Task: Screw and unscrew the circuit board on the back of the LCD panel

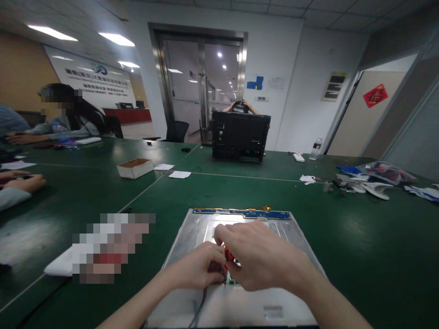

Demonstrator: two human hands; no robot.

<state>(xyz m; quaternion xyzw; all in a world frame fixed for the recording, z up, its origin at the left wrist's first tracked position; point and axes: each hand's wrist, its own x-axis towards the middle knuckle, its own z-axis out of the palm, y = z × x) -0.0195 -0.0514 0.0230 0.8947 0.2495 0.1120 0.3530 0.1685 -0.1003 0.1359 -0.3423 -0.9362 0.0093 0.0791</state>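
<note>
A silver display panel [195, 224] lies back side up in front of me. A blue circuit strip [274, 214] runs along its far edge. My right hand [264, 256] is curled over the panel around an orange-and-black screwdriver [228, 254], mostly hidden by the fingers. Close beside it, my left hand [202, 265] has its fingers pinched together; what they hold is hidden. Below the fingertips shows part of a small green circuit board [231, 278]. A dark cable [202, 304] runs from near my left hand toward the panel's near edge.
Left of the panel lies a white object [61, 265], partly blurred out. Farther off are a small open box [135, 169], papers [180, 174] and a black monitor housing [240, 137] with a person behind it. Tools and bags [356, 183] lie right; people sit left.
</note>
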